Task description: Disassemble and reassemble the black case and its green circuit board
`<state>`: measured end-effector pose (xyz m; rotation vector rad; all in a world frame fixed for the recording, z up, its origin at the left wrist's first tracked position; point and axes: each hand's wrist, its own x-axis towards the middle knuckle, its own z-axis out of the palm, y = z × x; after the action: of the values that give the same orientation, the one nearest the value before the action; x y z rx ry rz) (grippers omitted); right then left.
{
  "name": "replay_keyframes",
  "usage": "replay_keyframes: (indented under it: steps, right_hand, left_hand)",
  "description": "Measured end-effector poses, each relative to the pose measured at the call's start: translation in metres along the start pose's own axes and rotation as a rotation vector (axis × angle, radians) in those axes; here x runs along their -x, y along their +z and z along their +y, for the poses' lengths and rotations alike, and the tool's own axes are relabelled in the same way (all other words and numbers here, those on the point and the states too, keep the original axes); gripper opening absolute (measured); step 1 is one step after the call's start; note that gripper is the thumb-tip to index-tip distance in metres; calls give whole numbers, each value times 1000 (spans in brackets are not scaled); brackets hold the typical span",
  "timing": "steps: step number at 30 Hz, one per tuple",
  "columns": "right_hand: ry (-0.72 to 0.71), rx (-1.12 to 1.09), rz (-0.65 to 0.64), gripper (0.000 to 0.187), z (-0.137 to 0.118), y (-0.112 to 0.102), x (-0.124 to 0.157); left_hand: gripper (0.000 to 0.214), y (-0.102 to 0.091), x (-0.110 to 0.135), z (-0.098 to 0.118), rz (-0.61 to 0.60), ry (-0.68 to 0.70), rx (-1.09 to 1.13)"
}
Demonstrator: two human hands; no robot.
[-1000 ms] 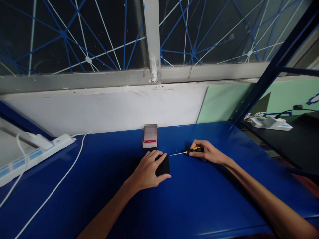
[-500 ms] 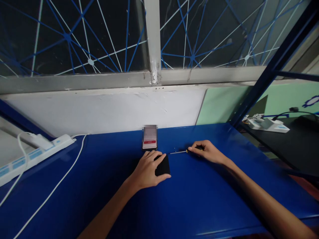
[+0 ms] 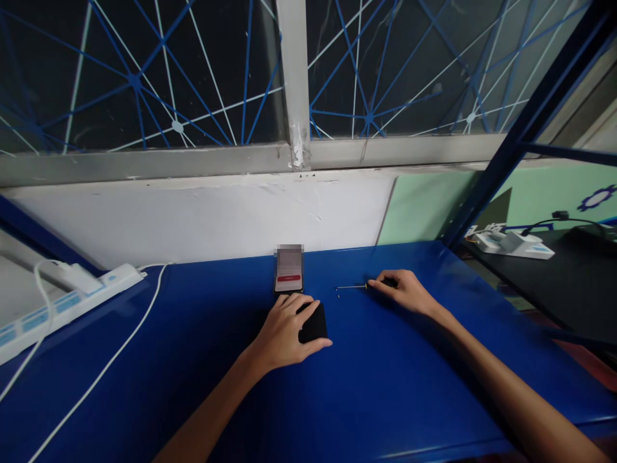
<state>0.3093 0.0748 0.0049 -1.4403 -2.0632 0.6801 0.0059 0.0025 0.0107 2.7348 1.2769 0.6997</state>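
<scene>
My left hand (image 3: 284,331) lies over a small black flat device (image 3: 314,323) on the blue table (image 3: 366,386), fingers curled round its left and top edges. My right hand (image 3: 402,290) is closed round the handle of a thin screwdriver (image 3: 351,287), whose metal shaft points left and lies low over the table, its tip a short way up and right of the black device. A phone (image 3: 289,270) with a red band on its screen stands propped just behind my left hand.
A white power strip (image 3: 62,302) with a white cable (image 3: 116,354) lies at the table's left. A white wall and a window frame rise behind the table. To the right, past a blue post, a black table (image 3: 569,276) holds another white power strip (image 3: 513,243).
My right hand has drawn the screwdriver up and away from the black device, and its tip no longer touches it. My left hand has stayed on the device.
</scene>
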Motion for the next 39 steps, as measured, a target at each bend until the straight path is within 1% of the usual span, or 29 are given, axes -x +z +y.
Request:
replay_keyframes:
  steps: [3,6,8,11,12,14,15,16,18,20,21,23,25,28,31,35,39]
  right_hand:
    - [-9,6,1,47,0,-1,0]
    - [-16,2,19,48,-1,-1,-1]
    - [-14,0,15,49,-1,0,-1]
    - [-20,0,-27,49,-2,2,-1]
    - [-22,-1,-39,49,-3,3,-1]
    - [-23,-4,-47,49,-4,3,0]
    - [-23,-7,-43,48,-5,3,0]
    - [-24,-12,-34,48,-5,3,0]
    - [-26,-30,-13,48,-6,3,1]
    - [-26,-56,7,47,-7,2,2]
    - [-24,-71,14,47,-8,2,2]
    - [-24,-107,15,46,-11,2,3]
    - [-31,-152,9,46,-16,3,5]
    - [-52,-227,-14,43,-25,6,9]
    - [-56,-284,-35,43,-33,10,12]
    - [-53,-311,-56,43,-39,13,15]
    - [-57,-319,-68,42,-42,14,16]
  left_hand:
    - [59,-1,-1,0,4,-9,2]
    - [55,-6,-5,-8,53,-41,-56]
    - [58,-9,-9,-20,94,-83,-131]
    - [75,-8,-13,-46,121,-190,-204]
    - [79,-7,-13,-55,102,-226,-207]
    - [83,-3,-14,-66,31,-250,-188]
    - [85,-3,-14,-69,17,-247,-182]
    - [86,-3,-14,-69,40,-239,-184]
    - [85,-7,-15,-64,153,-220,-199]
    - [77,-12,-17,-54,255,-197,-193]
    - [69,-14,-17,-49,309,-197,-175]
    - [47,-16,-17,-37,375,-209,-107]
    - [30,-15,-16,-26,411,-223,-4]
    - [22,-10,-14,-13,419,-261,150]
    - [19,-6,-12,-6,378,-320,237]
    - [19,1,-11,-4,288,-340,322]
    - [18,7,-9,-4,272,-371,361]
